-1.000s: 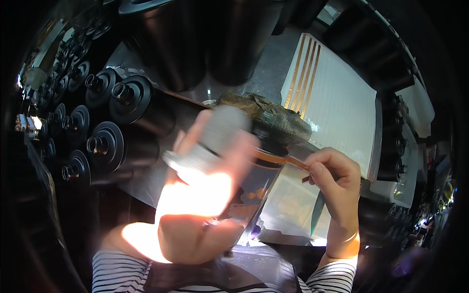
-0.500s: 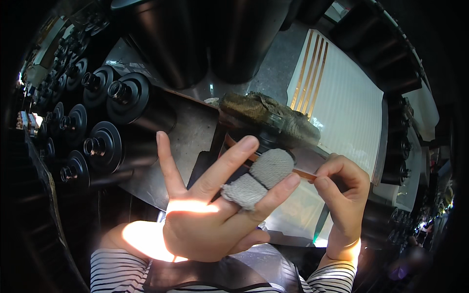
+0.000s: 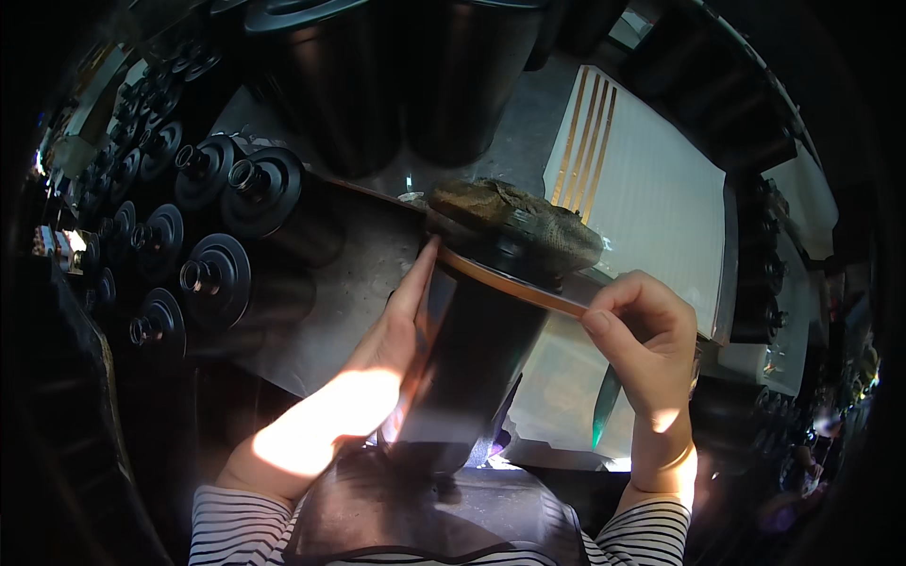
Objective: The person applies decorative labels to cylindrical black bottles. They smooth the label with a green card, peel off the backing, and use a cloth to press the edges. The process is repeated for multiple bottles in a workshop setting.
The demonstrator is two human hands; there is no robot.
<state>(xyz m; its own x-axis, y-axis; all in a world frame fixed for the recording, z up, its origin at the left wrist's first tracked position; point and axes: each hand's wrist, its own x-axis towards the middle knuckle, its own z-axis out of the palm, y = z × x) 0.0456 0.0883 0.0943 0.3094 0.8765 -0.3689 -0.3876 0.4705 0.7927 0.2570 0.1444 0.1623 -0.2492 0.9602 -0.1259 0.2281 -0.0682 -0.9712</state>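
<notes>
A black cylinder (image 3: 477, 363) lies lengthwise between my arms, its near end by the grey apron on my lap. Around its far end curves a thin gold-orange strip (image 3: 510, 283). My left hand (image 3: 387, 344) is turned edge-on along the cylinder's left side, fingers stretched out, fingertips at the strip's left part. Most of those fingers are hidden from sight. With thumb and forefinger, my right hand (image 3: 651, 330) pinches the strip's free right end, held out from the cylinder. Just beyond the strip sits a worn brown wrapped pad (image 3: 510, 217).
A white sheet (image 3: 661, 198) carrying several gold strips (image 3: 585, 141) lies at the far right. Many black cylinders with stepped round ends (image 3: 217, 274) are stacked on the left. Large black cylinders (image 3: 330, 85) stand at the back. A green pointed thing (image 3: 605, 410) is below my right hand.
My left hand, earlier spread over the cylinder with grey fabric on one finger, has swung left to the cylinder's side. The strip and cylinder are now uncovered. My right hand keeps its pinch.
</notes>
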